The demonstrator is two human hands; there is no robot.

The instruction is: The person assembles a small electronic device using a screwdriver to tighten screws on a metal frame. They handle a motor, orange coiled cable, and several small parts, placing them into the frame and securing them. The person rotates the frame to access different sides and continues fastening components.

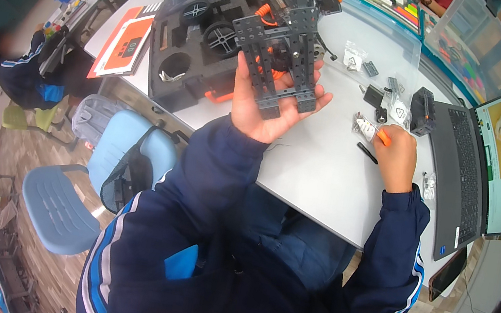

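Black frame | in left hand | orange-white booklet: printed cover

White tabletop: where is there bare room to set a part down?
Bare room: the white tabletop between the left hand and the short black rod, down to the near edge. Crowded: beyond the right hand, with clear plastic bags and black blocky modules; farther left, the black foam-lined case takes the space.

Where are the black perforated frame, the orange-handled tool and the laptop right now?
Black perforated frame (306,66): head view, on its right-side upright.
Orange-handled tool (385,137): head view, on the exposed part of its handle.
Laptop (465,153): head view, on its keyboard.
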